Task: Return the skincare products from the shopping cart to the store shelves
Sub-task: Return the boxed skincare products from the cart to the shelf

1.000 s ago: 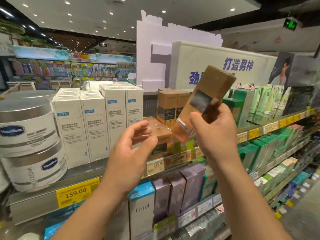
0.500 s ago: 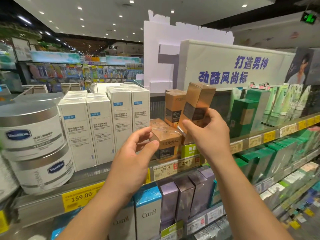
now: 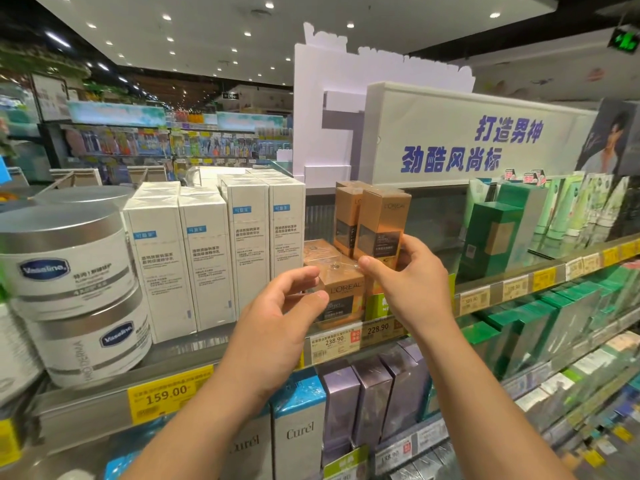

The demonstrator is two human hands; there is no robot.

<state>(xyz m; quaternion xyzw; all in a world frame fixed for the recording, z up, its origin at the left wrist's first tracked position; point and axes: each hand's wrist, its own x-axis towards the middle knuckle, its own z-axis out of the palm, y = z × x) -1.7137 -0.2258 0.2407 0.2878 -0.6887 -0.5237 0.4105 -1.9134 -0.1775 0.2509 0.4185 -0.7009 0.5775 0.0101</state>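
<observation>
A: What fills the view?
B: A shelf [image 3: 519, 287] of skincare boxes. The right hand [image 3: 412, 282] grips a tall gold box [image 3: 381, 226] upright, likely slotting it beside its twin.
A: The left hand [image 3: 277, 317]?
B: Loosely open, holding nothing, hovering by a squat gold box [image 3: 341, 294].

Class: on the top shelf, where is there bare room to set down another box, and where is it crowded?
Bare shelf lies between the tall gold L'Oreal box and the green box. Left of it, white boxes and Vaseline jars stand packed together.

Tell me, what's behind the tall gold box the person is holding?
Behind the tall gold box in the right hand stands another matching gold box. Anything further back is hidden.
</observation>
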